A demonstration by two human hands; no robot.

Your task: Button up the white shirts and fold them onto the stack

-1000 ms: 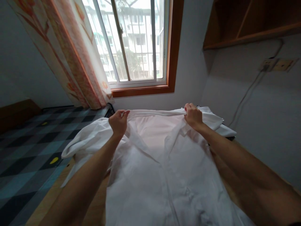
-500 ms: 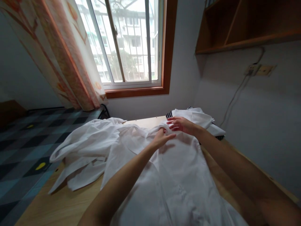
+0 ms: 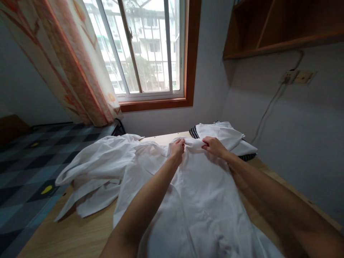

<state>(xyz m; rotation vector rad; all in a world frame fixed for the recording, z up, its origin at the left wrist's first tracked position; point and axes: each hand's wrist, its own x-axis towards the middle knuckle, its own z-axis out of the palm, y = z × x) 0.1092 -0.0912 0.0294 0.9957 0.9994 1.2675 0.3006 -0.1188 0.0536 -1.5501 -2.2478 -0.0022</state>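
A white shirt (image 3: 209, 190) lies spread over the wooden table (image 3: 88, 233), its front seam running toward me and its collar end at the far side. My left hand (image 3: 177, 147) is closed on the collar near its middle. To the right, my right hand (image 3: 213, 146) pinches the same collar edge, with a short stretch of cloth drawn between the two hands. The lower end of the shirt runs out of view at the bottom.
More white cloth (image 3: 102, 157) is bunched at the table's left, hanging toward a checked bed (image 3: 21, 179). Folded white and black-striped clothes (image 3: 223, 134) are stacked at the far right corner. Beyond stand a window (image 3: 147, 53) and a curtain (image 3: 72, 64); a wooden shelf (image 3: 282, 32) hangs at upper right.
Both hands have gone from loosely spread fingers to gripping the collar. My left hand moved slightly up and left, my right hand slightly right, and the collar edge is now stretched between them.
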